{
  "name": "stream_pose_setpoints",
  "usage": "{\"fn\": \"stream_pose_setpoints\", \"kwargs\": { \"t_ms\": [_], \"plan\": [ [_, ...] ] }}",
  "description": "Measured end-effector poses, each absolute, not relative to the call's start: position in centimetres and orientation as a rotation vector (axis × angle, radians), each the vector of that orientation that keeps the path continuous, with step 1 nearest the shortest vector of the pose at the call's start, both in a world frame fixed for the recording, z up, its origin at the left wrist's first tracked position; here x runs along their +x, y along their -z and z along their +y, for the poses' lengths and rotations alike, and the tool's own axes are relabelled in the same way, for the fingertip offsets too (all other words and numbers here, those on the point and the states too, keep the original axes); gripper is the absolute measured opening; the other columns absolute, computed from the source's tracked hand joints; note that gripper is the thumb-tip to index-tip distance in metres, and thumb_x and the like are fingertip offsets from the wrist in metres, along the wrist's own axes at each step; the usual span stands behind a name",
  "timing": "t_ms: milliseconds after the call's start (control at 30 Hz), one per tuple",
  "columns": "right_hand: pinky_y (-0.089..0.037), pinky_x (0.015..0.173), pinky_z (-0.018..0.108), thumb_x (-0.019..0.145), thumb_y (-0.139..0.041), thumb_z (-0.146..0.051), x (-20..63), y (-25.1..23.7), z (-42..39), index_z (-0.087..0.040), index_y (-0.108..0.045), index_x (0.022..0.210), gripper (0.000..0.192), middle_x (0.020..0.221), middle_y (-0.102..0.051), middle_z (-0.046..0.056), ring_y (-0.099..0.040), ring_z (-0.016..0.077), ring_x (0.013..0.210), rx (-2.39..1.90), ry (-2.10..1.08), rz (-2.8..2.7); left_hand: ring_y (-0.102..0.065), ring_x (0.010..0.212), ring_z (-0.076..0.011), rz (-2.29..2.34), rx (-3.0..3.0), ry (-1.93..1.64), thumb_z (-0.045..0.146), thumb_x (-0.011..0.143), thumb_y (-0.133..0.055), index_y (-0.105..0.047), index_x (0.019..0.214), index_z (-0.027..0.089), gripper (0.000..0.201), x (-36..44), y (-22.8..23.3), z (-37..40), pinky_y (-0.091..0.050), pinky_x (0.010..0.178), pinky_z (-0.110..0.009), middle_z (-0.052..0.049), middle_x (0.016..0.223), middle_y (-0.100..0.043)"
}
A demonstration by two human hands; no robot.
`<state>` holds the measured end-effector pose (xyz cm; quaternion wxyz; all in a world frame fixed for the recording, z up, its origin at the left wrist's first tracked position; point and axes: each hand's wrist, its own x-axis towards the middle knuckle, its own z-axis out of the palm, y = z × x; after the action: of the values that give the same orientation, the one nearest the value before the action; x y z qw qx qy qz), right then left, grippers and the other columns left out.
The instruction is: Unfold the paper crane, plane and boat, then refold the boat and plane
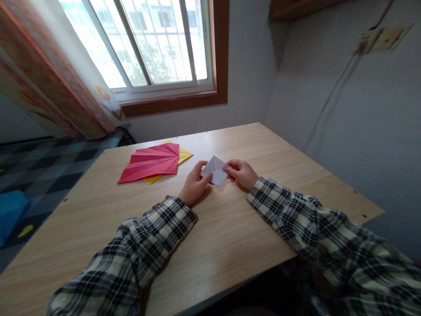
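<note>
A small folded white paper (215, 169), diamond-shaped with crease lines, is held up just above the wooden table between my two hands. My left hand (196, 182) pinches its left corner, thumb on the front face and the other fingers behind. At the opposite corner, my right hand (241, 172) grips the paper with its thumb in front. The fingers behind the sheet are partly hidden. Farther left on the table lies a pleated red paper (151, 162), resting over a yellow paper (186, 154) whose corners stick out.
The light wooden table (256, 245) ends near my body and at a wall on the right. Behind it is a window (158, 44) with a curtain (55, 66) at left. A checkered bed (66, 175) with a blue item (11, 210) stands to the left.
</note>
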<state>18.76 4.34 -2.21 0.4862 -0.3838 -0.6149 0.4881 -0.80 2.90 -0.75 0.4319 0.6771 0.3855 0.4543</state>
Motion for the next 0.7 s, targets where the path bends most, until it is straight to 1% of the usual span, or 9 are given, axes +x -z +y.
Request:
{"fn": "stream_pose_setpoints", "kwargs": {
  "t_ms": [233,500,600,700],
  "plan": [
    [-0.040,0.046,0.023,0.076,-0.069,-0.048,18.8,2.1,4.4,-0.017,-0.069,0.089,0.033,0.061,-0.060,-0.002,-0.049,0.0094,0.050,-0.919,-1.190,-1.472,-0.064,0.071,-0.0135,0.926,1.680,-1.132,0.029,0.084,-0.064,-0.053,0.104,0.018,0.025,-0.9,1.1,3.1,-0.055,0.064,-0.026,0.000,0.082,-0.065],
    [-0.040,0.048,0.022,0.079,-0.062,-0.033,18.9,2.7,4.7,-0.018,-0.073,0.099,0.027,0.061,-0.061,-0.002,-0.052,0.0095,0.050,-0.870,-1.265,-1.423,-0.061,0.072,-0.0126,0.920,1.644,-1.189,0.030,0.083,-0.064,-0.059,0.093,0.019,0.016,-1.0,0.9,3.2,-0.055,0.065,-0.026,0.001,0.079,-0.063],
    [-0.040,0.048,0.022,0.080,-0.060,-0.028,18.9,2.9,4.7,-0.018,-0.075,0.100,0.027,0.059,-0.061,-0.003,-0.052,0.0095,0.051,-0.855,-1.262,-1.428,-0.062,0.072,-0.0132,0.928,1.642,-1.185,0.030,0.083,-0.063,-0.063,0.090,0.018,0.013,-0.9,0.6,3.0,-0.055,0.066,-0.027,-0.001,0.082,-0.065],
    [-0.040,0.049,0.021,0.080,-0.057,-0.025,19.0,3.0,4.7,-0.020,-0.077,0.098,0.027,0.060,-0.061,-0.003,-0.052,0.0092,0.053,-0.856,-1.253,-1.437,-0.063,0.072,-0.0139,0.937,1.626,-1.161,0.027,0.083,-0.060,-0.068,0.092,0.018,0.015,-0.9,0.4,2.9,-0.055,0.068,-0.028,-0.002,0.085,-0.068]
  ]
}}
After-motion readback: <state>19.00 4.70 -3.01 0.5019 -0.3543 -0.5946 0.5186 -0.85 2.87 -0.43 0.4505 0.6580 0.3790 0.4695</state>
